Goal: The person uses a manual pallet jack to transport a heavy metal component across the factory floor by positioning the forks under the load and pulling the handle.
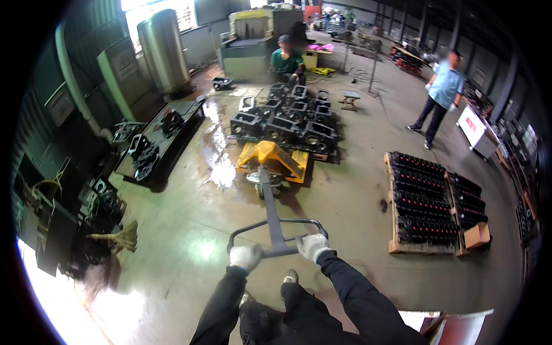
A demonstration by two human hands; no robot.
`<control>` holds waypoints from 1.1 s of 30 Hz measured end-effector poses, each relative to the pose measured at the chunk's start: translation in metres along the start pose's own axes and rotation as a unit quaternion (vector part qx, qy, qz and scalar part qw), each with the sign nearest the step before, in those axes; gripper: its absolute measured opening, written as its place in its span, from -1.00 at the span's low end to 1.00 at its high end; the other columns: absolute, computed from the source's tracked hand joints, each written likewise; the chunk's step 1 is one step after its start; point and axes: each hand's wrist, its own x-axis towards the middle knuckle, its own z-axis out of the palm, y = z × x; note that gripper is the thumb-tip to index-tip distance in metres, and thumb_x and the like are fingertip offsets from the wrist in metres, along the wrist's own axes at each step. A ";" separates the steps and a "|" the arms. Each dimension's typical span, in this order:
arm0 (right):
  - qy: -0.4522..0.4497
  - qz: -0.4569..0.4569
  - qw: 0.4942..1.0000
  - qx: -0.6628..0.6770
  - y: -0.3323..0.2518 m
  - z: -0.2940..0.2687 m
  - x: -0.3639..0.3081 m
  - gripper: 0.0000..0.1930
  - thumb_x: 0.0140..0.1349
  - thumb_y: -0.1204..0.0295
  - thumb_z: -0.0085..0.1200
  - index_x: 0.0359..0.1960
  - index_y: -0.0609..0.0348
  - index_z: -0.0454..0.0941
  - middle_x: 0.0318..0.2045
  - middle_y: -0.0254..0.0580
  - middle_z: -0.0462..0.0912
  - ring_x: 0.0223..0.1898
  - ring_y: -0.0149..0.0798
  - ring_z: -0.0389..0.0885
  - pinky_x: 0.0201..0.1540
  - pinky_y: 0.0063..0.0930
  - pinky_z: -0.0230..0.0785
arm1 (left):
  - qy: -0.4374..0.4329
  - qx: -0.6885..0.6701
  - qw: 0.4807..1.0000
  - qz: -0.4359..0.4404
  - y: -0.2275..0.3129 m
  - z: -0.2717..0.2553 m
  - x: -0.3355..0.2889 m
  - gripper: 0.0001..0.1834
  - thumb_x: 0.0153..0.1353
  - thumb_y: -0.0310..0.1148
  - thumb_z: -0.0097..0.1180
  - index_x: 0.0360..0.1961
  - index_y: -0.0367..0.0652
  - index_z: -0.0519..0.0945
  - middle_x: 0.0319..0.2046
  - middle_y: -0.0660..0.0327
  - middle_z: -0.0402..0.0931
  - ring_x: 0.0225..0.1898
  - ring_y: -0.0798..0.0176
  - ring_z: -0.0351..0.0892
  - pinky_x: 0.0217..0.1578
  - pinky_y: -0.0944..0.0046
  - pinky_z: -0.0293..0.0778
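Observation:
My left hand (246, 257), in a white work glove, is closed round the left side of a pallet jack's dark loop handle (278, 250). On the right side of the same handle, my gloved right hand (313, 246) is wrapped round the bar. A grey shaft runs from the handle away to the yellow pallet jack (270, 154), whose wheels show beneath its body. Beyond the yellow body, several dark metal housings (282, 128) stand close together on a low base. The jack's forks are hidden under that load.
A person in green (286, 62) is low behind the housings; another in light blue (445, 86) stands at the right. Pallets of dark shafts (422, 198) lie at the right. A low metal table (164, 141) with parts is on the left, near a wet floor patch (218, 155).

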 end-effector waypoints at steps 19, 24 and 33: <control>-0.155 0.034 0.983 -0.088 -0.055 -0.003 0.118 -0.72 0.27 0.14 -0.03 -0.44 -0.15 0.71 -0.44 -0.20 0.74 -0.33 -0.06 0.70 -0.20 -0.12 0.46 | -0.037 0.180 0.977 0.112 -0.188 0.042 0.094 -0.63 0.49 -0.17 -0.15 0.02 -0.23 0.54 -0.25 0.07 0.60 -0.30 0.12 0.63 -0.34 0.13 0.56; -0.308 -0.064 0.898 -0.308 -0.038 0.053 0.139 -0.76 0.23 0.16 0.00 -0.27 -0.21 0.73 -0.34 -0.28 0.77 -0.27 -0.13 0.73 -0.08 -0.23 0.52 | 0.059 0.277 0.899 0.334 -0.243 0.071 0.132 -0.65 0.51 -0.30 -0.12 0.18 -0.23 0.49 -0.20 0.18 0.59 -0.38 0.26 0.60 -0.47 0.22 0.55; -0.288 0.109 0.951 -0.030 -0.103 -0.025 0.131 -0.63 0.19 -0.07 0.02 -0.17 -0.25 0.74 -0.15 -0.32 0.75 -0.02 -0.20 0.68 0.14 -0.23 0.45 | 0.046 0.225 0.887 0.401 -0.309 0.127 0.167 -0.67 0.40 -0.37 0.06 0.11 -0.29 0.58 -0.26 0.12 0.65 -0.35 0.16 0.67 -0.46 0.11 0.60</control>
